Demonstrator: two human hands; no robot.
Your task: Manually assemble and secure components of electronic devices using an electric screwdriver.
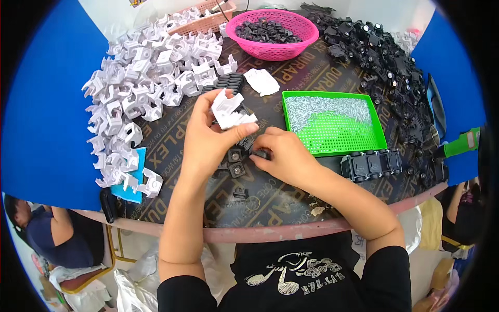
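My left hand (pixel 204 143) is closed around a white plastic housing (pixel 228 112), a hollow squarish piece with cut-outs, held up over the table's middle. Dark parts show just behind and below it; their detail is hidden by the fingers. Close by on the right, my right hand (pixel 288 156) pinches a small black plastic piece (pixel 261 154) low over the tabletop. Between the hands lie square black parts (pixel 237 169) with round metal centres. Nearer to me is a small loose black piece (pixel 240 194).
White housings (pixel 156 67) are heaped at left, black assemblies (pixel 374 57) at right. A pink basket (pixel 270 51) holds black pieces; a green tray (pixel 332 136) holds small silver pieces. Black blocks (pixel 371 165) line its near side. A green-handled tool (pixel 460 144) juts in at right.
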